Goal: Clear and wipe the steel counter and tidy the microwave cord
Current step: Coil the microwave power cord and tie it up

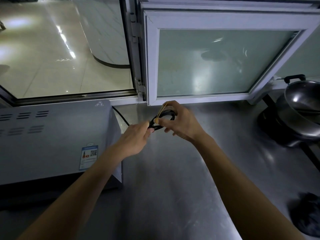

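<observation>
Now, cord: a black bundle of loops is being held up over the counter, between both hands, just right of the microwave.
Left hand: it is pinching the near-left end of the bundle, fingers curled tight around the loops.
Right hand: it is gripping the far-right side of the bundle, thumb pressing on the loops, and a yellow band is stretching from near that thumb up past the fingertips.
Band: it is lying taut across the loops, slanting far and right; how many times it goes round, I cannot tell.
Cord tail: one black strand is running from the microwave's far-right corner to the bundle.
Microwave: the grey box is sitting on the left, vent slots and a sticker showing on top.
Counter: the steel top is shining bare around the forearms.
Right side: a steel wok is resting on a dark burner, far right.
Near right: a dark crumpled thing is lying at the counter's edge; too dim to tell what it is.
Far side: a white-framed window is standing open behind the hands.
</observation>
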A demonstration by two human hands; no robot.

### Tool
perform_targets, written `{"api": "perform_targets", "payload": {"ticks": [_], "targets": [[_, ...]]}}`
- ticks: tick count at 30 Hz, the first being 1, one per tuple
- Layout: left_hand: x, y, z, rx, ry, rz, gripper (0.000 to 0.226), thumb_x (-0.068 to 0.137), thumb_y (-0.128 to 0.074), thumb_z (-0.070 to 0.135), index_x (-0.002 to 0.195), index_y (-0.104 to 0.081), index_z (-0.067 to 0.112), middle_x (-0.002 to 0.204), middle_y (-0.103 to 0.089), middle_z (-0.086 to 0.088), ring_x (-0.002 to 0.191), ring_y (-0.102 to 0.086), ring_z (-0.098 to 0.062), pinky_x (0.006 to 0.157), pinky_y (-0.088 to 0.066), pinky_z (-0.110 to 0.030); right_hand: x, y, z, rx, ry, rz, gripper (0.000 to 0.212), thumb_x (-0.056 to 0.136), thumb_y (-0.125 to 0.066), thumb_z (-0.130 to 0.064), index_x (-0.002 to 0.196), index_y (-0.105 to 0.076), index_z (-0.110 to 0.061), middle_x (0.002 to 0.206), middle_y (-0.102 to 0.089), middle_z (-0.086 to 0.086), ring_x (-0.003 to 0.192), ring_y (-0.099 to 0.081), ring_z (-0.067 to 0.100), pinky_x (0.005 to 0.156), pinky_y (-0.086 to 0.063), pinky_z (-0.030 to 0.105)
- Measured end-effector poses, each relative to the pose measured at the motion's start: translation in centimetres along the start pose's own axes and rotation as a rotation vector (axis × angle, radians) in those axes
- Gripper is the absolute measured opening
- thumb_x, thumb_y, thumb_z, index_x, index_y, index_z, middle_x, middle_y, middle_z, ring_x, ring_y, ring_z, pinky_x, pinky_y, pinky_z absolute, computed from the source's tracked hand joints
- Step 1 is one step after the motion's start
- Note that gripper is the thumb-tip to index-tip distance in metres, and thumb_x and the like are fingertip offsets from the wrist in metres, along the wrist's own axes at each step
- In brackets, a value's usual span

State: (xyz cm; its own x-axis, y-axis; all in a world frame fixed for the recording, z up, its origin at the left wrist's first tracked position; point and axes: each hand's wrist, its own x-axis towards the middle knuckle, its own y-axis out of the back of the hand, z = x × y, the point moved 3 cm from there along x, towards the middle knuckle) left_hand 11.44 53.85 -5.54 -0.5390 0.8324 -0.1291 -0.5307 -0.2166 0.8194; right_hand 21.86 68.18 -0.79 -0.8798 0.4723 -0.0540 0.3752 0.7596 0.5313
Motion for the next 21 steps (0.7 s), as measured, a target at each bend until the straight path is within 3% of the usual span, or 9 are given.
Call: {"api": "perform_targets", "payload": {"ticks": [7,9,13,17,21], "targets": [[-0.2,0.3,0.2,-0.004,-0.054,0.008,0.015,0.106,-0.04,0.027,0.091,-0.04,0.032,0.08,-0.058,-0.002,0.068,-0.056,-0.019,0.055,-0.038,-0.028,-0.2,-1.2,0.1,0.2,-0.049,-0.054,0.044,0.079,-0.081,-0.042,0.113,-0.058,-0.025,0.094,-0.073,-0.001,0.069,-0.075,0.018,0.06,-0.062,0.046],[-0.3,0.3,0.0,0.009,-0.055,0.001,0.01,0.106,-0.039,0.028,0.098,-0.044,0.028,0.079,-0.057,-0.001,0.067,-0.055,-0.016,0.054,-0.036,-0.027,-0.1,-1.5,0.5,0.256,-0.066,-0.075,0.039,0.08,-0.081,-0.039,0.111,-0.06,-0.026,0.095,-0.074,0.001,0.071,-0.075,0.021,0.062,-0.062,0.049],[-0.2,0.0,-0.5,0.0,-0.074,0.031,0.014,0.106,-0.037,0.029,0.105,-0.049,0.022,0.076,-0.055,0.002,0.064,-0.054,-0.015,0.054,-0.038,-0.03,-0.2,-2.3,1.2,0.365,-0.114,-0.121,0.037,0.083,-0.08,-0.034,0.112,-0.063,-0.02,0.099,-0.074,0.007,0.076,-0.075,0.029,0.068,-0.061,0.056],[-0.1,0.3,-0.3,-0.024,-0.102,0.066,0.02,0.106,-0.034,0.026,0.11,-0.052,0.02,0.085,-0.059,0.003,0.076,-0.059,-0.017,0.065,-0.049,-0.039,-0.2,-3.6,1.8,0.404,-0.14,-0.157,0.039,0.085,-0.078,-0.034,0.115,-0.066,-0.013,0.104,-0.074,0.007,0.078,-0.074,0.031,0.07,-0.06,0.058],[-0.2,0.7,0.1,-0.102,-0.11,0.088,0.023,0.107,-0.032,0.031,0.115,-0.052,0.02,0.084,-0.059,0.002,0.073,-0.059,-0.014,0.06,-0.046,-0.032,-0.1,-4.3,1.8,0.447,-0.119,-0.147,0.038,0.089,-0.073,-0.034,0.12,-0.066,-0.013,0.105,-0.074,0.007,0.078,-0.074,0.033,0.069,-0.061,0.056]]}}
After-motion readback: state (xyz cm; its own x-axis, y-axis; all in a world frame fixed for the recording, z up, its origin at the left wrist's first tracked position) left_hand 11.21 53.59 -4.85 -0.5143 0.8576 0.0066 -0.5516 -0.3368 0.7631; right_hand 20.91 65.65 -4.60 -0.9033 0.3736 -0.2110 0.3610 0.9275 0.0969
